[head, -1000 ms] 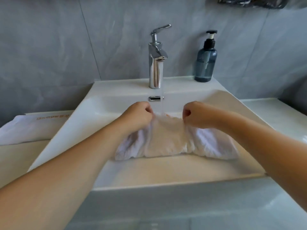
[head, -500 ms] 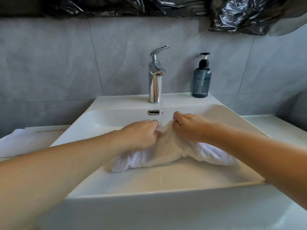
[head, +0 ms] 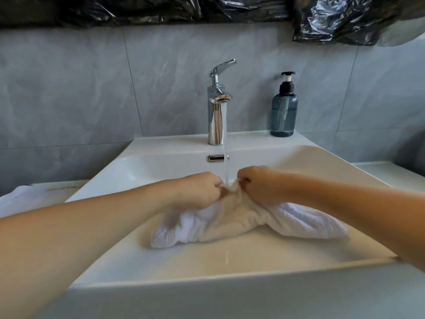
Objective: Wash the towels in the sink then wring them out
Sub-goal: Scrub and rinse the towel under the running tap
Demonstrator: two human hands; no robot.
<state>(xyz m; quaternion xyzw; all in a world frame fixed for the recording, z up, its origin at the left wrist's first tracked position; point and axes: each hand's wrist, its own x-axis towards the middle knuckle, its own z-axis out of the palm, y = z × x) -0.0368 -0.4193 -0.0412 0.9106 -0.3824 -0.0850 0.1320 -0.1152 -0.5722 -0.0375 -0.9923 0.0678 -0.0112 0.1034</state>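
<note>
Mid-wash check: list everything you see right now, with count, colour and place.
towel in sink: 1, white, bunched in the basin under the water stream
sink: 1, white, centre
faucet: 1, chrome, back ledge, running
overflow slot: 1, chrome, back wall of basin
soap dispenser: 1, blue-grey with black pump, back ledge right of faucet
folded towel: 1, white, counter at left
plastic sheeting: black, along the top
wall tiles: grey, behind
left hand: grips towel
right hand: grips towel

no readable text, faint print on left packet illegible
</note>
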